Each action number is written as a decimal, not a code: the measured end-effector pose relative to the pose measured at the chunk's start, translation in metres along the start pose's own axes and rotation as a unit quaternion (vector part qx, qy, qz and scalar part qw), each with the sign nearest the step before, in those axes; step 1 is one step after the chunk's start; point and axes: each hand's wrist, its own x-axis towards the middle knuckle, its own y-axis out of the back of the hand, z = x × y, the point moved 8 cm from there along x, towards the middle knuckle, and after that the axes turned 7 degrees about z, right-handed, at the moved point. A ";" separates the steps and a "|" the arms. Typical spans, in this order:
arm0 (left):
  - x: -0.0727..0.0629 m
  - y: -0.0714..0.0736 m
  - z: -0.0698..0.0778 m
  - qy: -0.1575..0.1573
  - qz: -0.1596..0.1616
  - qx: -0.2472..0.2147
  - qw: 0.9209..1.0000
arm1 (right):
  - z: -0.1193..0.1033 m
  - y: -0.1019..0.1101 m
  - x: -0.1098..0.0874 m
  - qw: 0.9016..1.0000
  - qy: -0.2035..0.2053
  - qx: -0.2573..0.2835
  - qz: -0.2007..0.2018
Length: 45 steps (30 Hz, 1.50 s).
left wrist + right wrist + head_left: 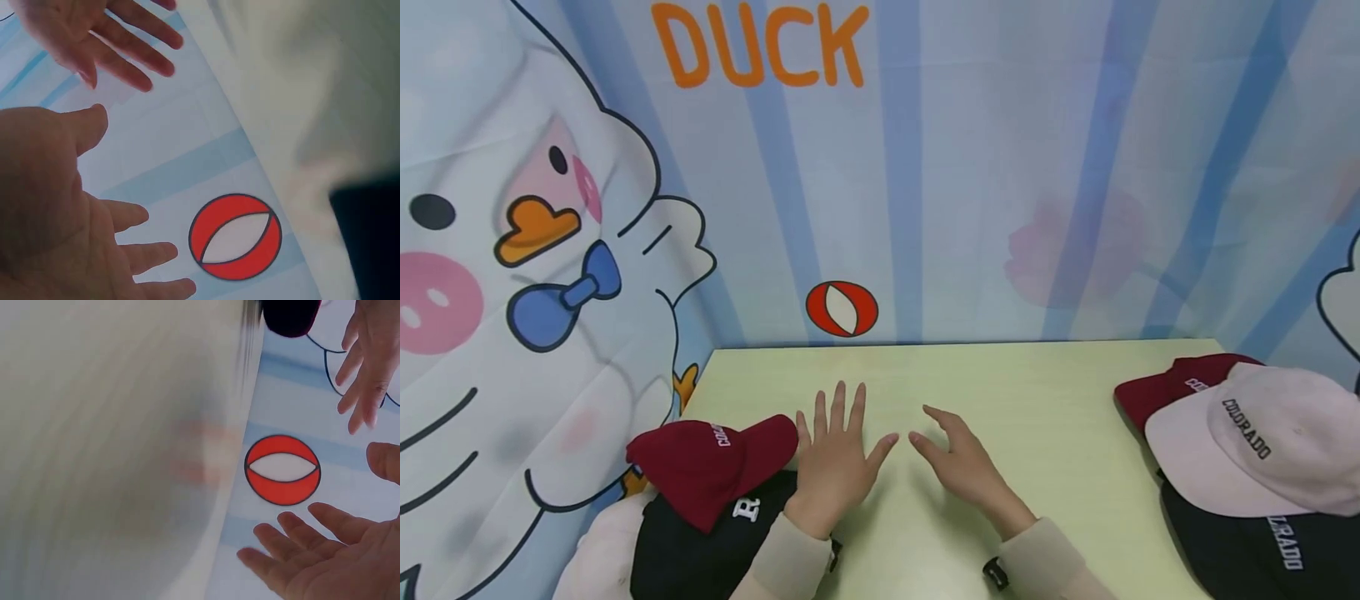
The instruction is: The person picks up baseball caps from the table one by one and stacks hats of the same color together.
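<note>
My left hand (837, 467) hovers over the table with its fingers spread and straight, holding nothing. Just left of it, a dark red cap (700, 458) lies on top of a black cap (700, 550) marked with a white R. Part of a pale cap (598, 554) shows beneath these at the lower left. My right hand (962, 467) is held over the middle of the table, fingers loosely extended, with nothing in it. Both wrist views show the hands apart, the left hand (50, 206) and the right hand (337, 556) having bare palms.
At the right of the pale yellow table (925, 375) lie a dark red cap (1157, 387), a pale pink cap (1195, 450) and a black cap (1225, 542), overlapping one another. A printed duck backdrop (962, 167) stands behind the table's far edge.
</note>
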 end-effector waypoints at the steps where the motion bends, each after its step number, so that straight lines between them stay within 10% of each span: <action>1: -0.003 0.003 -0.004 0.003 0.002 -0.001 1.000 | -0.002 -0.004 0.000 1.000 -0.003 0.014 -0.002; 15: -0.039 0.059 -0.061 0.099 0.017 -0.089 0.991 | -0.044 -0.074 -0.007 0.975 -0.036 0.176 -0.133; 27: -0.066 0.105 -0.136 0.249 0.139 -0.255 0.924 | -0.063 -0.119 -0.006 0.934 -0.079 0.281 -0.207; 32: -0.076 0.104 -0.157 0.333 0.142 -0.340 0.868 | -0.069 -0.132 -0.006 0.922 -0.097 0.301 -0.222; 45: -0.081 0.097 -0.173 0.396 0.136 -0.628 0.656 | -0.078 -0.155 -0.008 0.901 -0.112 0.334 -0.255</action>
